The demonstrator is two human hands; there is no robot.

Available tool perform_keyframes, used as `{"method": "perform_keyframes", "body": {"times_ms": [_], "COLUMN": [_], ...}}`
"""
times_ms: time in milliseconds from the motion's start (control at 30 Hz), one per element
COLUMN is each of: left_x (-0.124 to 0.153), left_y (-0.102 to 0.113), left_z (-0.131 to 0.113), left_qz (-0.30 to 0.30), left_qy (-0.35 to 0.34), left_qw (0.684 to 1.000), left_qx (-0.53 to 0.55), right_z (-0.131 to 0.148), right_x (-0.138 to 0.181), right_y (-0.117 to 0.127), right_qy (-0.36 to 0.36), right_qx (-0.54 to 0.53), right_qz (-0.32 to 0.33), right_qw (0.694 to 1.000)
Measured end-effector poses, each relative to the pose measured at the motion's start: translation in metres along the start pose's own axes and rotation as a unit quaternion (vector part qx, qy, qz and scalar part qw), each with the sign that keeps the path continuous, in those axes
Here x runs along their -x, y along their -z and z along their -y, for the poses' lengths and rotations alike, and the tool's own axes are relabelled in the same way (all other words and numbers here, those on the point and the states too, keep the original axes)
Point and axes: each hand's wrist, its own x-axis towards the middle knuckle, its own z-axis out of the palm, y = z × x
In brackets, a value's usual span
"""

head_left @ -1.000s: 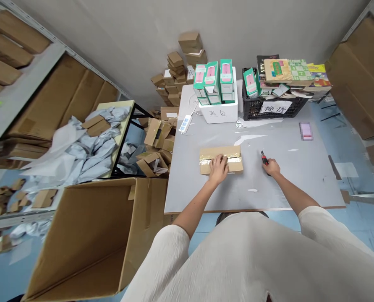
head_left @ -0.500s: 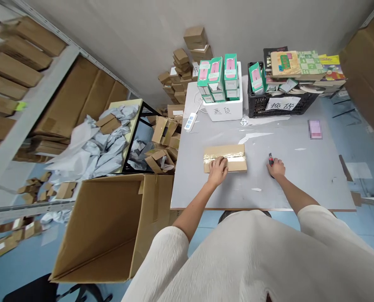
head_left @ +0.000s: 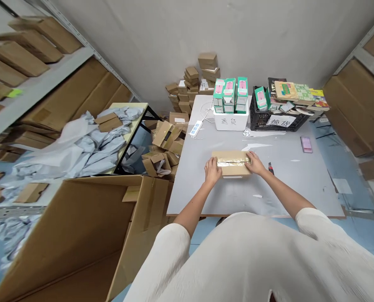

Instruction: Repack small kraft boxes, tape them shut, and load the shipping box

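**Taped cardboard box held at both ends, knife lying close by**

The taped cardboard box (head_left: 231, 163) lay flat on the grey table (head_left: 294, 184), gripped at its two short ends. To the far left of the fingers, off the table's edge, a big open carton (head_left: 79, 235) stood on the floor, and beyond it a heap of crumpled grey wrapping (head_left: 79, 147). Ahead of the fingers, at the back of the table, stood a white tub (head_left: 231, 121) packed with green and pink packets, and a black crate (head_left: 276, 119) stacked with books.

The left hand (head_left: 212, 172) pressed on the box's left end, fingers close together and curled over the edge. The right hand (head_left: 255, 165) did the same at the right end, fingers folded against the side; whether the thumbs were tucked under, I could not tell. A shiny tape strip ran along the top between the two hands.

Just right of the right-hand fingers lay a small utility knife (head_left: 270, 168). That looked the main hazard to me: a wrist swinging outward could brush it or knock it toward the edge. The glossy tape could also let the fingers slip if the box were lifted by its ends.
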Motion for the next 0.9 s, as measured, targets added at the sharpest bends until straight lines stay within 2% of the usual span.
{"method": "perform_keyframes", "body": {"times_ms": [267, 367, 433, 500, 600, 700, 767, 900], "left_x": [0.007, 0.008, 0.007, 0.005, -0.004, -0.012, -0.014, -0.011], "left_y": [-0.006, -0.007, -0.005, -0.002, 0.006, 0.012, 0.014, 0.016], "left_z": [0.007, 0.011, 0.013, 0.015, 0.017, 0.018, 0.018, 0.017], "left_qz": [-0.046, -0.084, -0.087, -0.061, 0.012, 0.069, 0.086, 0.103], "left_qy": [-0.005, 0.004, -0.01, -0.045, -0.11, -0.142, -0.142, -0.134], "left_qw": [0.999, 0.996, 0.996, 0.997, 0.994, 0.987, 0.986, 0.985], "left_qx": [0.003, -0.008, -0.013, -0.012, -0.008, -0.013, -0.023, -0.033], "right_z": [0.012, 0.016, 0.021, 0.028, 0.039, 0.044, 0.043, 0.029], "right_x": [-0.003, -0.008, -0.014, -0.022, -0.036, -0.048, -0.052, -0.051], "right_y": [0.022, 0.033, 0.038, 0.041, 0.042, 0.039, 0.036, 0.025], "right_qy": [0.016, 0.012, 0.006, -0.014, -0.078, -0.131, -0.129, -0.071], "right_qx": [0.1, 0.115, 0.113, 0.109, 0.105, 0.118, 0.127, 0.115], "right_qz": [-0.017, -0.032, -0.045, -0.058, -0.085, -0.11, -0.116, -0.094], "right_qw": [0.995, 0.993, 0.993, 0.992, 0.988, 0.978, 0.977, 0.986]}}
